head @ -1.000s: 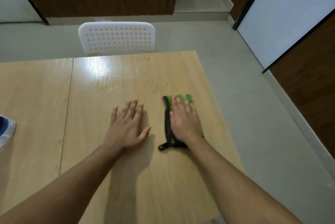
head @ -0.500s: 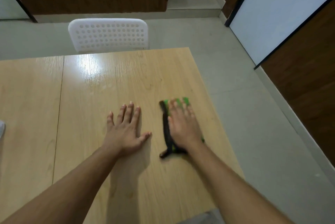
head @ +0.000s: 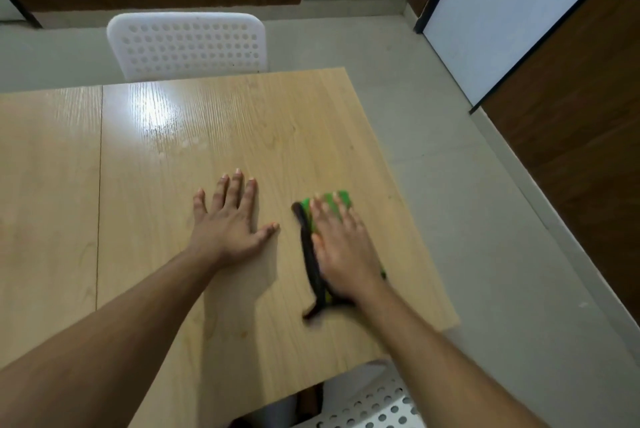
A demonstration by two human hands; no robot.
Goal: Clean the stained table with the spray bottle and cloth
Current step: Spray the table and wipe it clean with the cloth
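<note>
Your right hand point(head: 341, 247) lies flat, fingers straight, pressing green cloth point(head: 332, 206) near table point(head: 242, 123) right edge. Left hand point(head: 230, 223) spread flat alongside. Wiping underway; spray bottle unseen; stains indistinct.

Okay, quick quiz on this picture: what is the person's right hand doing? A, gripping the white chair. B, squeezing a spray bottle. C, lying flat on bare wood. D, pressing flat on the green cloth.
D: the right hand lies with straight fingers on the green cloth, while the left hand rests flat on the bare table.
</note>
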